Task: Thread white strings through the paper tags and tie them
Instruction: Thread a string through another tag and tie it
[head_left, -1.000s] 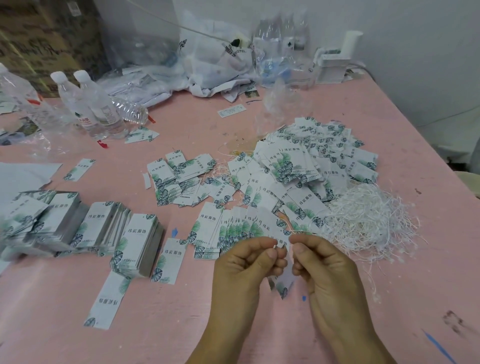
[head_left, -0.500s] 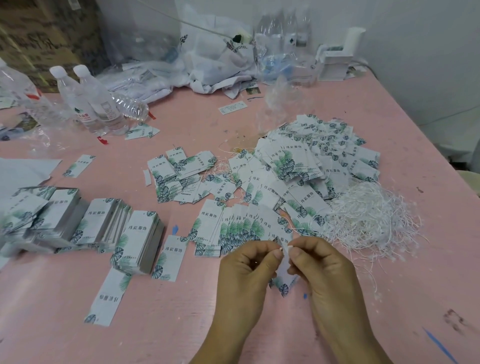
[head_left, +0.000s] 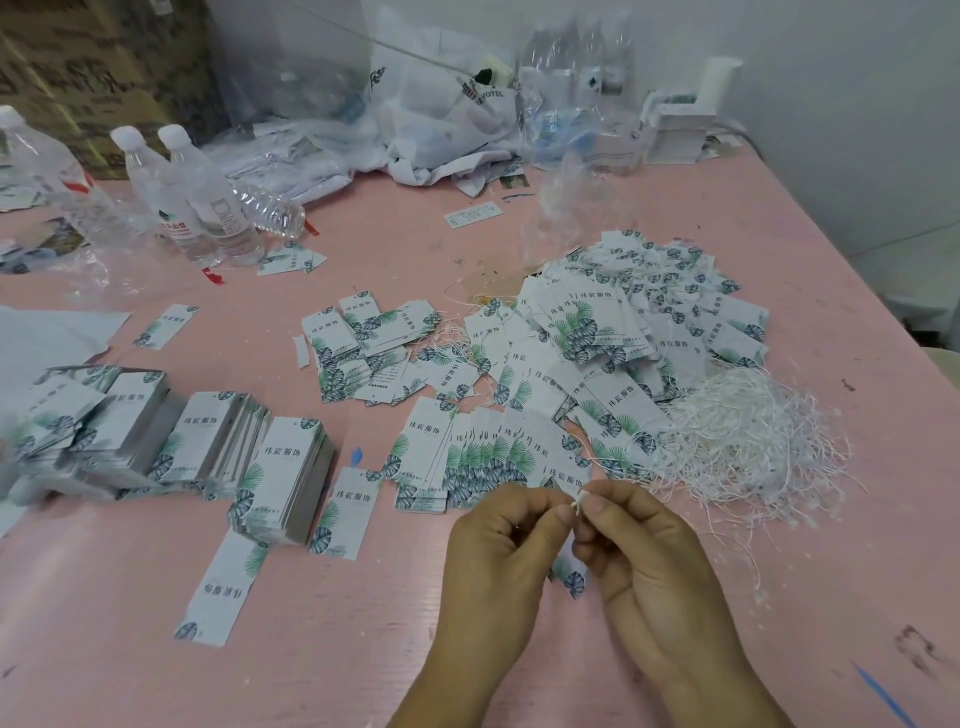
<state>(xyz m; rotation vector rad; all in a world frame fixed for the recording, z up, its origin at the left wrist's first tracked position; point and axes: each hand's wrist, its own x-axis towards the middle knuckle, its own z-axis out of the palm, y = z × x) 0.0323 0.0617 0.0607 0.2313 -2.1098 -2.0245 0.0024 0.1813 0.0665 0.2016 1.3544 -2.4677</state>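
My left hand (head_left: 506, 545) and my right hand (head_left: 636, 551) meet fingertip to fingertip low in the middle of the view. Between them they pinch a short white string (head_left: 579, 500). A paper tag with a green leaf print (head_left: 571, 581) hangs under my fingers, mostly hidden. A loose heap of white strings (head_left: 748, 447) lies just to the right of my hands. A fanned row of tags (head_left: 483, 457) sits right behind my hands. A big pile of tags with strings in them (head_left: 639, 317) lies further back.
The pink table (head_left: 519, 228) carries neat tag stacks (head_left: 208, 447) at the left and single tags (head_left: 221, 592) near the front. Water bottles (head_left: 197, 197) stand at the back left. Plastic bags (head_left: 431, 119) and a white device (head_left: 685, 119) line the far edge by the wall.
My hands have shifted slightly right and away from me, still pinched together on the string. The tag still hangs beneath them.
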